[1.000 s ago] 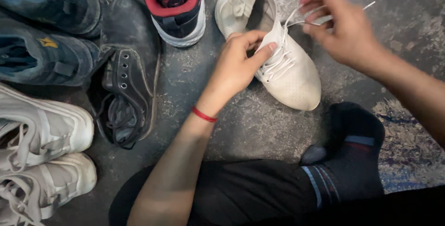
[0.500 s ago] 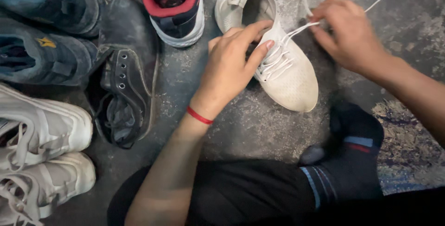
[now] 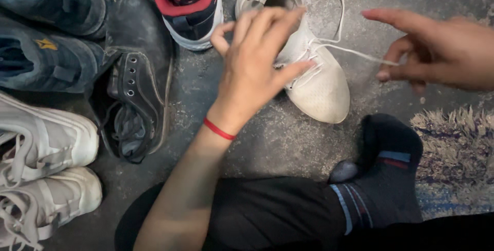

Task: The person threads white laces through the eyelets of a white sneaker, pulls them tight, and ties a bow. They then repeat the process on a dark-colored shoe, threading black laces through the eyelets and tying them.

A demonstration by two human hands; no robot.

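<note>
At nine o'clock, scuffed black leather shoe. Left hand, fingers spread loosely and gripping nothing, rests over the white knit sneaker at centre. At three o'clock, right hand pinches its thin flat lace taut.

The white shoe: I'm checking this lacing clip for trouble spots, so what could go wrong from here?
1. The right hand pulls one lace taut sideways; the white shoe may skid or twist, since the left hand only hovers over it, fingers spread.
2. The other lace end lies loose in a loop on the floor and could slip out of its eyelet.
3. The socked foot sits close to the toe and could get in the way.
</note>
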